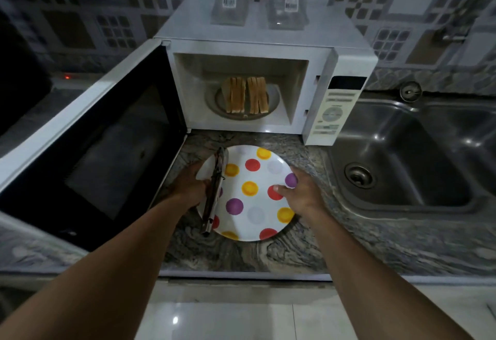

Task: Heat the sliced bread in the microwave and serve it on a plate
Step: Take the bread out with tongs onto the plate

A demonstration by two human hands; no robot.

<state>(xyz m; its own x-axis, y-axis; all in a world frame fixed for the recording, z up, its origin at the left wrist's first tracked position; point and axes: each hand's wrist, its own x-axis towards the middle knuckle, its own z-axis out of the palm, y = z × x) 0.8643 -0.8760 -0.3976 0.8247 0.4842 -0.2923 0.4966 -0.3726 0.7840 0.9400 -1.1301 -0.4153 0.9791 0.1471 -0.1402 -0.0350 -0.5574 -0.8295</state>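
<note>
Both grips are on the plate (264, 178): the left grip (190, 186) curls round its left rim beside the tongs (214, 194), the right grip (300, 192) pinches the right rim, thumb on top. The plate sits on the tabletop (268, 254) before the open microwave (241, 47). The bread (247, 95) stands on edge inside. It looks light, soft and probably hot, so it is best nipped gently across the crusts with the tongs.

Your left hand (190, 185) and right hand (304, 192) hold the spotted plate (257, 174) at opposite edges, tongs (214, 194) along its left side; bread slices (247, 95) stand in the open microwave (268, 47).
</note>
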